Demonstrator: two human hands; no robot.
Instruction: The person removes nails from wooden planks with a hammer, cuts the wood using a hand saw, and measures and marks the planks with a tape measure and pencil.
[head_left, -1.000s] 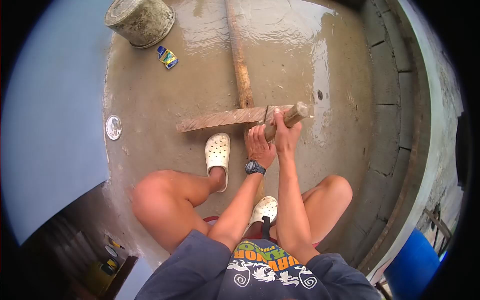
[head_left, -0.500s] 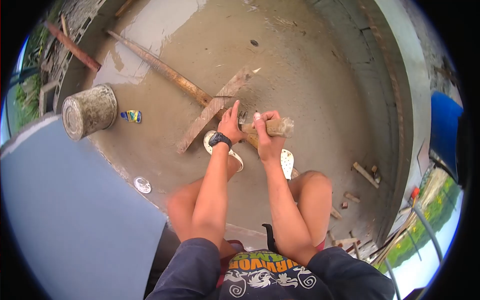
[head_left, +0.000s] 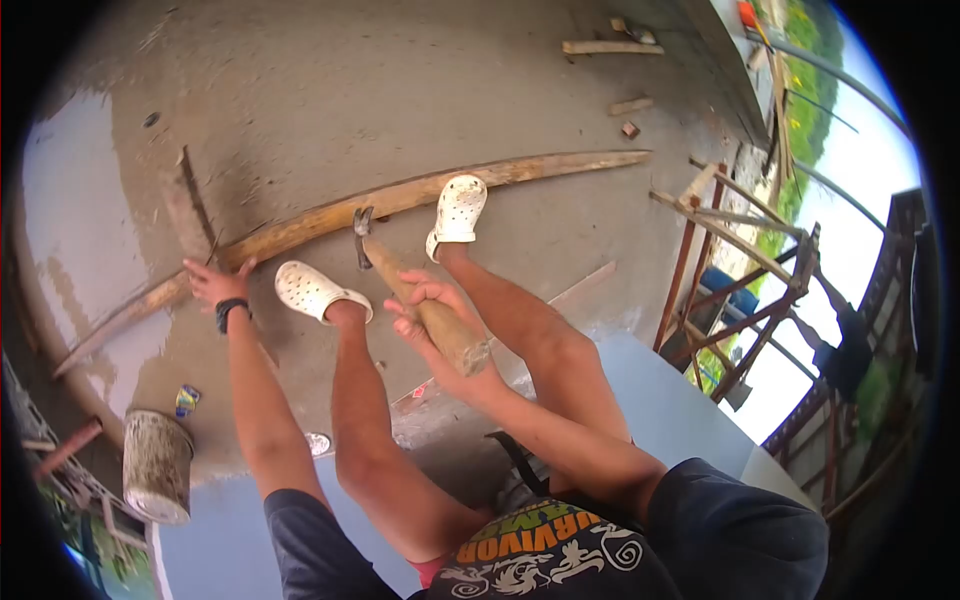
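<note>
My right hand (head_left: 422, 345) is wrapped round the thick wooden handle of a claw hammer (head_left: 445, 328). The hammer's metal head points away from me, just short of a long wooden pole (head_left: 400, 197) on the wet floor. Fingers spread, my left hand (head_left: 214, 285) lies over the place where a shorter board (head_left: 188, 208) crosses the pole. It seems to rest on the wood, though the exact contact is unclear. My feet, in white perforated clogs (head_left: 318, 291), are on the near side of the pole.
A dirty bucket (head_left: 157, 465) and a small blue-yellow packet (head_left: 188, 400) are at the lower left. Wood scraps (head_left: 612, 47) lie at the upper right. Beyond the blue surface (head_left: 670, 400) on the right stands a wooden frame (head_left: 745, 235), with a person (head_left: 842, 345) nearby.
The view has turned, so the pole now runs across it. My hands have moved apart: the left spreads over the crossing, and the right has drawn back with the hammer.
</note>
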